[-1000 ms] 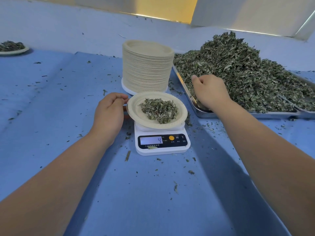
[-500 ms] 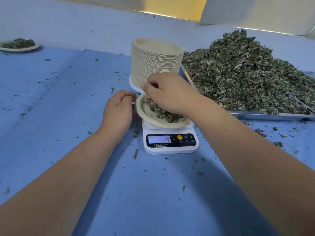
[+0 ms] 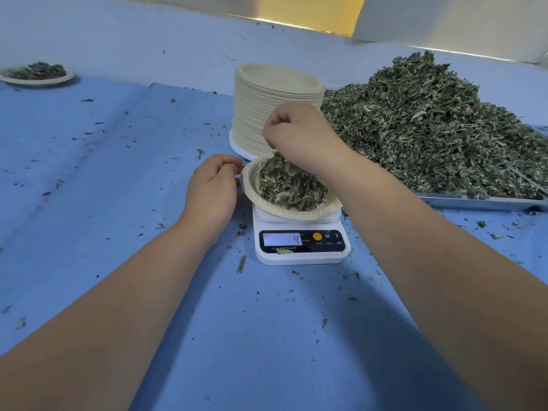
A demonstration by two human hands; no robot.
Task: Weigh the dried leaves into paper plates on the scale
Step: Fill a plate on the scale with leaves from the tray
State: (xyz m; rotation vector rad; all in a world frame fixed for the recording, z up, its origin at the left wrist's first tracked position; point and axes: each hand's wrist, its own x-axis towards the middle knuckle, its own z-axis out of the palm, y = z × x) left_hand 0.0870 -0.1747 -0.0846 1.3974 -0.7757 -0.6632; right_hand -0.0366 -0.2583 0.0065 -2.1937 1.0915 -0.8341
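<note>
Currently on our table, under a blue cloth (image 3: 118, 179) strewn with leaf bits:

1. Scale (image 3: 301, 256): white, near centre, display toward us and reading 4. A leaf scrap lies on its front edge.

2. Plate (image 3: 258, 200): paper, on the scale's platform, tipped a little toward us. It carries a mound of leaves (image 3: 292, 186) that fills most of the well.

3. Right hand (image 3: 299, 137): above the plate's far side, knuckles up, fingers curled in and bunched on a clump of leaves that peaks up from the mound into its underside. The forearm crosses over the plate's right rim.

4. Left hand (image 3: 212, 188): just left of the plate, fingers curled, thumb and fingertips gripping the left rim.

5. Stack (image 3: 267, 102): tall pile of unused paper plates, directly behind the scale, partly covered by our right hand.

6. Heap (image 3: 430, 129): large mound of dried leaves, right of the stack, on a metal tray (image 3: 474, 202) whose front edge shows beneath it.

7. Far plate (image 3: 38, 81): far left, well apart from the scale, holding a portion of leaves.
</note>
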